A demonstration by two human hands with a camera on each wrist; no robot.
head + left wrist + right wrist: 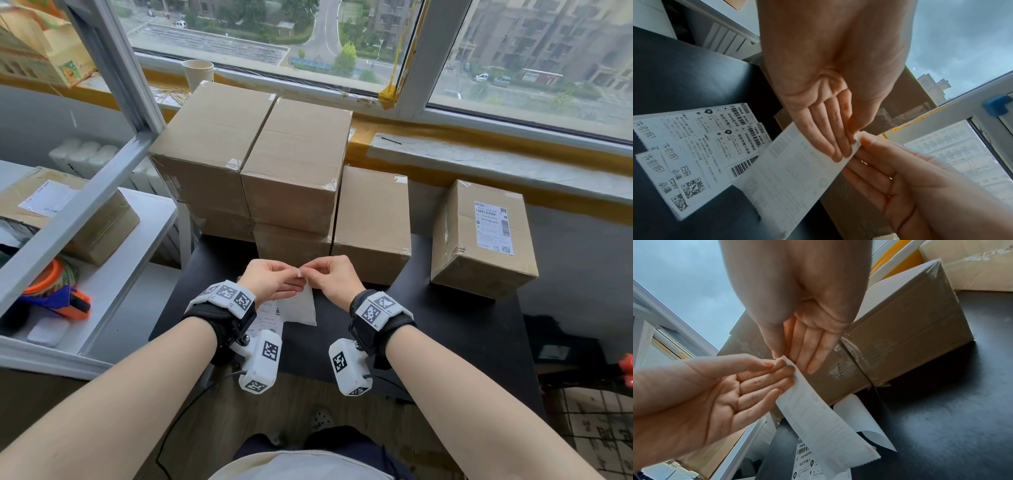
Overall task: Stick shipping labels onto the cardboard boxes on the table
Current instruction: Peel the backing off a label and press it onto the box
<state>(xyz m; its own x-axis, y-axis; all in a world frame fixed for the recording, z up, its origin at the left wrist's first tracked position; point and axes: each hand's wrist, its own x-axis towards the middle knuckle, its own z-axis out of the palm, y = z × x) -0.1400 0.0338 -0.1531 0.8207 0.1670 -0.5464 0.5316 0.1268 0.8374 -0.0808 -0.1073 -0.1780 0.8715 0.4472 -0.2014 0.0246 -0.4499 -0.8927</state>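
Both hands meet over the black table (445,325) and pinch the top corner of one white shipping label (299,305), which hangs printed side away from me. My left hand (295,274) grips the corner between thumb and fingers (846,146). My right hand (312,269) pinches the same corner (783,357) from the other side. Under the left wrist lies a small pile of printed labels (694,146). Just behind the hands stand plain cardboard boxes: a stacked pair (294,164) and a lower one (373,222). A box (479,240) at the right carries a label.
A curled white backing sheet (859,418) lies on the table by the low box. A metal shelf at the left holds a labelled box (68,219) and an orange and blue tape dispenser (65,301). A paper cup (198,73) stands on the windowsill.
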